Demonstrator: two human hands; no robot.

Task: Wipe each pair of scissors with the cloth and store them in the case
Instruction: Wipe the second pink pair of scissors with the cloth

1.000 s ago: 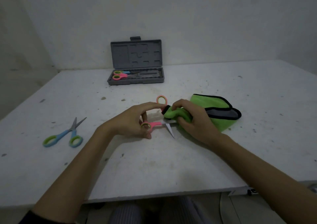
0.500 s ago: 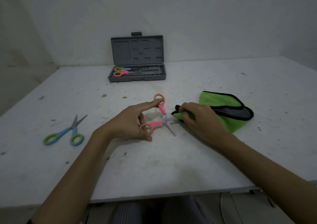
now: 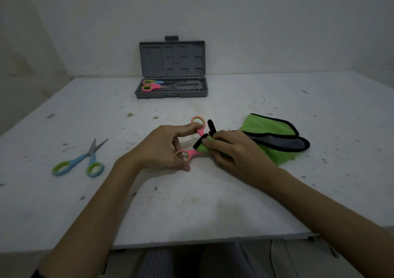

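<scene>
- Case (image 3: 171,59), grey, lid raised, upper centre of the frame against the wall; in its tray lie two stored scissors, one with green and blue handles (image 3: 152,82) and one with pink handles (image 3: 150,88), both at the tray's left end. Judged as finished items.
- Pink scissors (image 3: 193,136), centre of the frame, handles spread wide, held over the table (image 3: 213,203). Judged as the pair in hand, wiping under way, not yet stored.
- Left hand (image 3: 164,149), centre, fingers hooked on both handle loops: one finger at the upper loop, others curled round the lower loop.
- Right hand (image 3: 232,149), just right of centre, fingers and thumb pinched on a fold of the cloth, pressing it over the blades; blades hidden under the fold.
- Cloth (image 3: 275,141), green with black edging, rest of it trailing on the table to the right of the hand.
- Blue and green scissors (image 3: 82,160), left of the frame, lying part open on the table, well apart from both hands. Judged untouched: wiping and storing both remain.
- Tally, as judged: two stored, one being wiped, one waiting.
</scene>
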